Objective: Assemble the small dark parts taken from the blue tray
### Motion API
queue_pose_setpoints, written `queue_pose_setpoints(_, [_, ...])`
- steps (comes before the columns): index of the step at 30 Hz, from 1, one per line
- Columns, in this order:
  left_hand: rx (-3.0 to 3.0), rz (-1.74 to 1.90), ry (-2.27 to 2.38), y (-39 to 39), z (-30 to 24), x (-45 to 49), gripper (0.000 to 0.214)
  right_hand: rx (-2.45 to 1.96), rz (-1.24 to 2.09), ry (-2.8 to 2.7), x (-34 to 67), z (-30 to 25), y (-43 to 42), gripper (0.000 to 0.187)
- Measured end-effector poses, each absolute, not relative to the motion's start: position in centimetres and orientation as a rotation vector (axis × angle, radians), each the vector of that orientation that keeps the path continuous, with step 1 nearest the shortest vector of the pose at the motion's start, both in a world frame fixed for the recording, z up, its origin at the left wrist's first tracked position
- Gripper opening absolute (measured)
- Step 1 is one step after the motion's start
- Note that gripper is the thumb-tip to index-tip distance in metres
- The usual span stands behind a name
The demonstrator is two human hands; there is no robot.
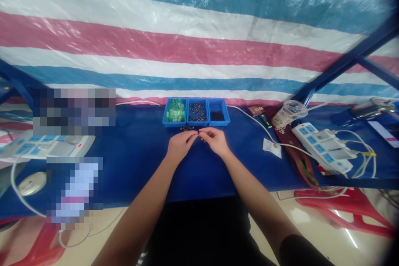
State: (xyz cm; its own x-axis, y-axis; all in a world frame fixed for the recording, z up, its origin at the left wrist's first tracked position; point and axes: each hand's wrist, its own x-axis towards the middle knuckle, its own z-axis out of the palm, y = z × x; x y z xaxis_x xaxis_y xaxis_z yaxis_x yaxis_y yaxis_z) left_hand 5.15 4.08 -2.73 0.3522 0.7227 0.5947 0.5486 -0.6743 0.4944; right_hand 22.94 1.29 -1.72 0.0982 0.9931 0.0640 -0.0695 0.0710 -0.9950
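My left hand [181, 144] and my right hand [216, 140] meet fingertip to fingertip just in front of three joined blue bins. Both are closed in a pinch around something tiny, too small to name. The left bin [175, 124] holds clear green-tinted pieces. In the middle bin [197, 123] lie many small brass-and-dark metal parts. Small black pieces cover the bottom of the right bin [218, 123]. A few loose metal parts [187, 128] rest on the blue table [134, 149] before the bins, close to my left fingers.
A power strip [322, 147] with plugs and white cables stands at the right, near a plastic cup [289, 113] and a small white packet [272, 148]. Another power strip [59, 144] and a pale round object [32, 183] sit at the left. A striped sheet [199, 50] hangs behind.
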Motion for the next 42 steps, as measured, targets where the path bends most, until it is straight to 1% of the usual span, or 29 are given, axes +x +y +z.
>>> queue_pose_setpoints(5, [2.399,1.182,1.164,3.9,-2.5,5.2,0.022,-1.142,1.157,-1.101,22.9,-1.5,1.2,0.032])
queue_pose_setpoints(12, [2.359,1.023,1.209,3.7,-1.8,5.1,0.024,-1.101,1.169,-1.085,22.6,-1.0,1.0,0.03])
queue_pose_setpoints(17, [2.357,1.073,1.21,3.7,-2.0,5.2,0.022,-1.153,1.164,-1.093,22.7,-0.9,1.0,0.032])
queue_pose_setpoints(21, [2.41,1.119,1.165,3.7,-2.0,5.2,0.021,-1.158,1.174,-1.094,22.8,-0.9,0.9,0.03])
queue_pose_setpoints(31, [2.35,0.975,1.191,3.3,-1.4,5.6,0.025,-1.089,1.15,-1.133,22.5,-1.3,0.5,0.029])
queue_pose_setpoints(38, [2.312,1.071,1.2,3.3,-1.9,5.8,0.025,-1.092,1.122,-1.102,22.8,-1.4,0.7,0.03])
queue_pose_setpoints(42, [2.338,1.119,1.16,3.6,-2.1,5.7,0.022,-1.109,1.138,-1.138,22.8,-1.1,0.6,0.033])
